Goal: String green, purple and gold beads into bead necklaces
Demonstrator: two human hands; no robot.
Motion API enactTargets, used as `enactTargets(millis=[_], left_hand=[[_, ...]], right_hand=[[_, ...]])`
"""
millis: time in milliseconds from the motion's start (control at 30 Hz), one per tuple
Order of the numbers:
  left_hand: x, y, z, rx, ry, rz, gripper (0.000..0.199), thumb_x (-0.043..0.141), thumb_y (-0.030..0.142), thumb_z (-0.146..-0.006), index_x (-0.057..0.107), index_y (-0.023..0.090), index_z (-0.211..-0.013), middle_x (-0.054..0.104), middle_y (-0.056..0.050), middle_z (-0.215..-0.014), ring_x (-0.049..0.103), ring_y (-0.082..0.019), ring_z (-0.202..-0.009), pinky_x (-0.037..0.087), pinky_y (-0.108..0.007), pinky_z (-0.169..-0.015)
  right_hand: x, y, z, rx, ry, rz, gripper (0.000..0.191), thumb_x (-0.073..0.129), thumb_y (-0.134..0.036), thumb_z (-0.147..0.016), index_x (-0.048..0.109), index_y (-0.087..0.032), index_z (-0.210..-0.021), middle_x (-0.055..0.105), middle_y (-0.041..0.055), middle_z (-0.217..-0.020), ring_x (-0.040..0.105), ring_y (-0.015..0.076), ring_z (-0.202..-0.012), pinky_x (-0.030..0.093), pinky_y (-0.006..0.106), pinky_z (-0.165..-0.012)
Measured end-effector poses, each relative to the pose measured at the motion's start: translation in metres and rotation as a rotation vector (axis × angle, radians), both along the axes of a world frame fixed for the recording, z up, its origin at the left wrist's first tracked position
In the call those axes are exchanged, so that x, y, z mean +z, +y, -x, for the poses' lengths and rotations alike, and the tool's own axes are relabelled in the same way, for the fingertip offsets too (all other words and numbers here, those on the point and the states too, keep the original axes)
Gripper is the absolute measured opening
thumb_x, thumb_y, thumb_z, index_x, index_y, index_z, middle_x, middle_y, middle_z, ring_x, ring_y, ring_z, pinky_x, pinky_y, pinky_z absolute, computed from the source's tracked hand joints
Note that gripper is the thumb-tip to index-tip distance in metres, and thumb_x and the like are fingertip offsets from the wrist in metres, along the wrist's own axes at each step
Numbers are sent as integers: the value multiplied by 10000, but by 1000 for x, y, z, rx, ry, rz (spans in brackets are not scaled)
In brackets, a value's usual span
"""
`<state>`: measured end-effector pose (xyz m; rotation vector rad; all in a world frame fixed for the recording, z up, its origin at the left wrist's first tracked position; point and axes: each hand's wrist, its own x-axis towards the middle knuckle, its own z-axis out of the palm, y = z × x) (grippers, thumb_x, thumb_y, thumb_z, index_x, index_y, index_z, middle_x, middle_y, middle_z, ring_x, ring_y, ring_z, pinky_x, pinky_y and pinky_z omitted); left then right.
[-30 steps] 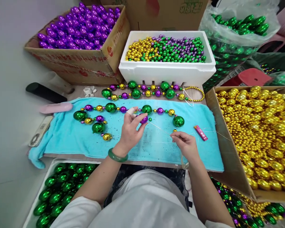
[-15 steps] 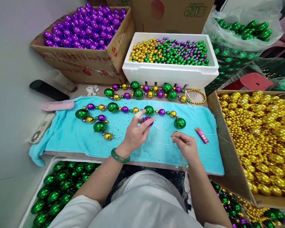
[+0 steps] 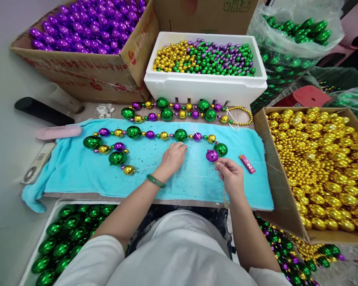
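Note:
My right hand [image 3: 232, 174] pinches the white string [image 3: 193, 176] at the lower side of a shiny purple bead [image 3: 212, 155]. That bead is threaded beside a large green bead [image 3: 221, 149] at the right end of a bead strand [image 3: 150, 134] in purple, gold and green. My left hand [image 3: 173, 158] rests low on the towel just below another big green bead [image 3: 180, 135]. Its fingers are bunched and point down, so what they hold, if anything, is hidden. A gold bead [image 3: 129, 169] marks the strand's other end, with string running from it towards my left hand.
Under the strand lies a blue towel [image 3: 155, 184]. A finished-looking bead necklace [image 3: 167, 114] lies behind it. Boxes of purple beads [image 3: 86, 31], small mixed beads [image 3: 205, 85] and gold beads [image 3: 325, 171] stand around. A pink packet [image 3: 247, 164] lies right.
The purple bead has gone from my left fingers along the string to my right fingers. My left hand has lowered to the towel. The whole view has shifted slightly.

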<state>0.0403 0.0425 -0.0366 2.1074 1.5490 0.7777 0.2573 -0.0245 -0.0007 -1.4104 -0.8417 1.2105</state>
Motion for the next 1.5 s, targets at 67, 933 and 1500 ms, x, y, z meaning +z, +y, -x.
enactTargets(millis=[67,933,1500], left_hand=[[-10,5,-7,30,-6,47,166,584,146,-833,701,225,-920,639,-83,-993,576,-244,-911,474,-381,-845],[33,-2,6,348,-1177,338,322,813,202,-578,765,184,-896,702,-17,-835,603,-97,-704,532,-263,-730],[30,-16,13,128,-256,-389,194,596,186,-895,728,208,-1035,601,-92,-1231,645,-181,-1004,554,-349,-873]], right_hand=[[1,-2,-1,8,-5,11,258,738,-367,-641,672,-152,-769,571,-23,-543,356,56,-401,239,209,-386],[-17,-11,-6,136,-152,74,257,693,-395,-638,717,-154,-724,567,-5,-530,386,84,-447,273,226,-430],[-17,-9,2,143,-132,45,206,659,-375,-657,696,-177,-701,584,1,-552,493,121,-515,369,244,-488]])
